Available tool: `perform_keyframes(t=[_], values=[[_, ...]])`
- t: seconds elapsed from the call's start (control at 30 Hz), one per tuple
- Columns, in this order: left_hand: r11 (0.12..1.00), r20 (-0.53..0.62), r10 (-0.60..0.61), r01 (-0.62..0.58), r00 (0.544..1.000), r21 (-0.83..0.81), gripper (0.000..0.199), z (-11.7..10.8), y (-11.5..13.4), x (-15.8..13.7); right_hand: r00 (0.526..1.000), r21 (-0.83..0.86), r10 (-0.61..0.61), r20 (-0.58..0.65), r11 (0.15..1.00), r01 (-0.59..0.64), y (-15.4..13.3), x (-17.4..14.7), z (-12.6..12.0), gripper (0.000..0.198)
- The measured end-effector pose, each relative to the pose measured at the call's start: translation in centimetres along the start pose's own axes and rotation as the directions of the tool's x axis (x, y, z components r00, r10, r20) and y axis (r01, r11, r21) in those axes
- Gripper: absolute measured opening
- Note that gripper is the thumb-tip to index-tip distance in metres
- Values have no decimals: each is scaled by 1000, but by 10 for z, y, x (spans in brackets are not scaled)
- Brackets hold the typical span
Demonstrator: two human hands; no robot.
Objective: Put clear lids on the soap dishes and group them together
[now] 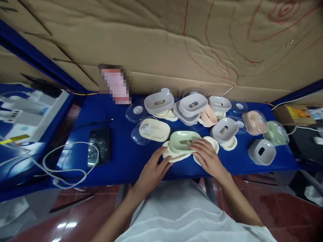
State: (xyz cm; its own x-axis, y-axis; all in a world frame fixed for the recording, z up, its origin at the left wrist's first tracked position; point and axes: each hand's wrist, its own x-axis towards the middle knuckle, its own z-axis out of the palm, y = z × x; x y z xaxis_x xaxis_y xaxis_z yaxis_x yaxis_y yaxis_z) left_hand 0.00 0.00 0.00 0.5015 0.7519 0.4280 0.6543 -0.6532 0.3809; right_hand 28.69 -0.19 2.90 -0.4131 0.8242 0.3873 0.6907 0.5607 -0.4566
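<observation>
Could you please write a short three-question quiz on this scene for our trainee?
1. True or false: the right hand touches the green dish.
2. What lies beneath the green dish: (a) a cardboard box, (b) a cream piece, or (c) a white cable?
3. Fill in: the black device lies to the person's ____.

Key: 1 true; 2 b; 3 left.
</observation>
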Motion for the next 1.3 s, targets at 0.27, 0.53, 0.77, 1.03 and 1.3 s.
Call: perform_keyframes(t=[0.27,0.53,0.77,1.03,1.3], values=[[996,40,49,-52,998,75,41,-19,-6,-9,982,-131,-98,160,984,119,-27,-2,26,32],[995,47,38,-41,998,85,28,-23,2,-18,955,-113,-126,268,981,160,-24,-8,25,42],[999,-26,-30,31,999,18,31,-31,-14,-24,937,-152,-160,311,965,215,-29,-4,32,46],[914,-153,-394,403,906,36,54,-33,-76,9,949,-124,-179,260,968,216,-34,10,35,40],[941,-93,-295,272,951,-200,49,-59,-46,-21,991,-54,-124,46,991,126,-31,17,43,77]])
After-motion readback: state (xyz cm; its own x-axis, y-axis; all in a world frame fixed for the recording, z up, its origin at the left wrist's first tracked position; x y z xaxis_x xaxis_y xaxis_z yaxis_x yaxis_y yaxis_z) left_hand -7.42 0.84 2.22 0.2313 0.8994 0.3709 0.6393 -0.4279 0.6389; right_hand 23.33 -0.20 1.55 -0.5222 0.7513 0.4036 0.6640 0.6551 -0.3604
